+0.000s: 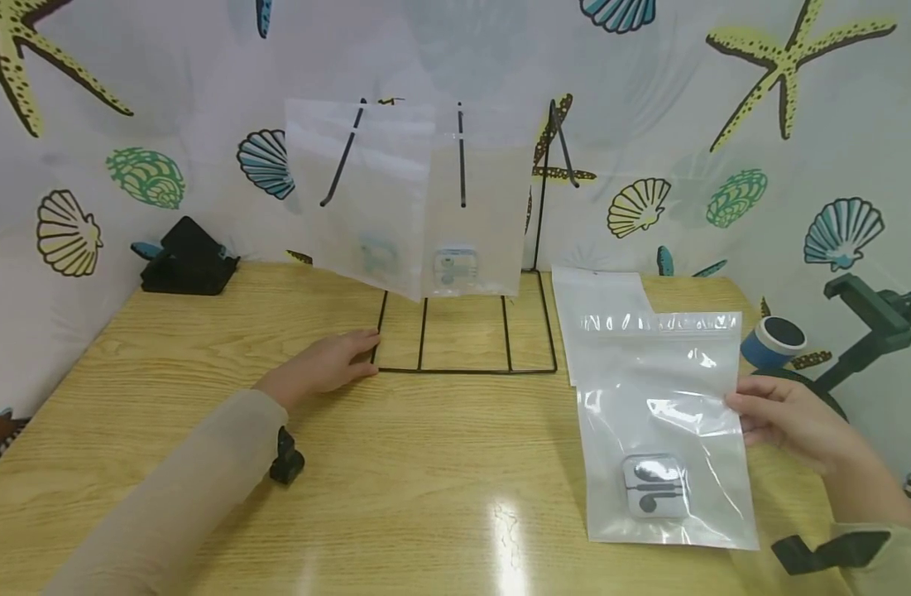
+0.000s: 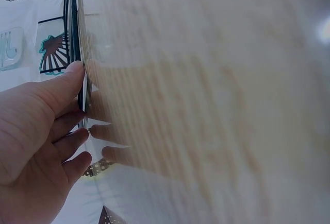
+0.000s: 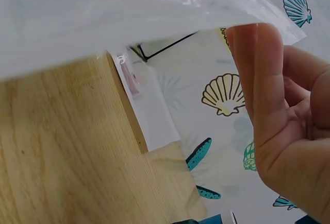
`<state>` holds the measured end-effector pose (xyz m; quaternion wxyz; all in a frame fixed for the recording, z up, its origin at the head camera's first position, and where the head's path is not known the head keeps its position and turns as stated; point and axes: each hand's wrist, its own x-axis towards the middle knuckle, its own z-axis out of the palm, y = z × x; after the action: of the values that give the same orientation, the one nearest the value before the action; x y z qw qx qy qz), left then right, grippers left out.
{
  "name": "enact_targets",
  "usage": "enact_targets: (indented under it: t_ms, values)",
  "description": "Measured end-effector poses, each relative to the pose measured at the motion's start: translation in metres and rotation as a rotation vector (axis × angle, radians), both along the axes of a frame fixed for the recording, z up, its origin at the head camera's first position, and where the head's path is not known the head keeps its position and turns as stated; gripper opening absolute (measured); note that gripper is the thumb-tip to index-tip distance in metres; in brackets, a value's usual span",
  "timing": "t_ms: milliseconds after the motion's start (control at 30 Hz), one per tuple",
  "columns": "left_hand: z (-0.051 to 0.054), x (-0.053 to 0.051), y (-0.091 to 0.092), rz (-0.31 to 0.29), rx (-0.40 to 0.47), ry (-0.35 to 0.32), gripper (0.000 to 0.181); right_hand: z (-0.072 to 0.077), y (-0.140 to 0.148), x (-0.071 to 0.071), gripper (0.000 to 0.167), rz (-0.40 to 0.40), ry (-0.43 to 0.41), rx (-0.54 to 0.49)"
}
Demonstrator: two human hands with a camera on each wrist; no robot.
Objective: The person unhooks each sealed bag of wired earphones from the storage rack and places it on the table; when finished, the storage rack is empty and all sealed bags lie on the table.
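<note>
My right hand (image 1: 798, 422) pinches the right edge of a zip bag (image 1: 664, 397), held up over the table. The bag is clear in front, with a small case of earphones (image 1: 656, 486) near its bottom. In the right wrist view the bag (image 3: 154, 23) spreads from the fingers at the top. My left hand (image 1: 321, 364) touches the front left corner of a black wire display rack (image 1: 466, 372), fingers relaxed against its base. From the rack's left and middle prongs hang two similar bags (image 1: 366, 199); the right prong (image 1: 565, 145) carries nothing.
Another white bag (image 1: 600, 298) lies on the table right of the rack, partly hidden by the held one. A black stand (image 1: 189, 258) is at the back left. On the right are a blue cylinder (image 1: 772, 343) and a dark green arm (image 1: 872, 327).
</note>
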<state>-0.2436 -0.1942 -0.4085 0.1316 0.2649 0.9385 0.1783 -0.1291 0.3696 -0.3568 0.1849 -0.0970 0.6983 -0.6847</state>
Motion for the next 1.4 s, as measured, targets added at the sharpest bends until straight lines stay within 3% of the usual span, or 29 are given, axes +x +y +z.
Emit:
enact_targets:
  t_ms: [200,333,467,700,867,1100,1400]
  values:
    - [0.000,-0.001,0.000,-0.006,-0.004,0.009,0.060,-0.010,0.014,0.005,0.033,0.084,-0.071,0.057]
    - [0.000,-0.001,0.001,-0.002,-0.001,0.003,0.060,-0.012,0.021,0.008,0.018,0.049,-0.141,0.250]
    - [0.000,-0.001,0.001,0.001,-0.003,0.001,0.059,-0.016,0.026,0.010,0.030,0.023,-0.172,0.391]
    - [0.000,-0.002,0.000,0.000,-0.010,-0.001,0.060,-0.026,0.035,0.013,0.037,0.108,-0.162,0.401]
    - [-0.002,-0.004,0.000,0.001,-0.011,-0.002,0.060,-0.032,0.039,0.015,0.030,0.164,-0.167,0.420]
    - [-0.003,-0.005,-0.001,0.000,-0.012,0.002,0.060,-0.037,0.038,0.013,0.037,0.091,-0.205,0.653]
    - [-0.004,-0.005,-0.002,-0.005,-0.007,0.005,0.060,-0.037,0.037,0.010,0.043,0.003,-0.231,0.842]
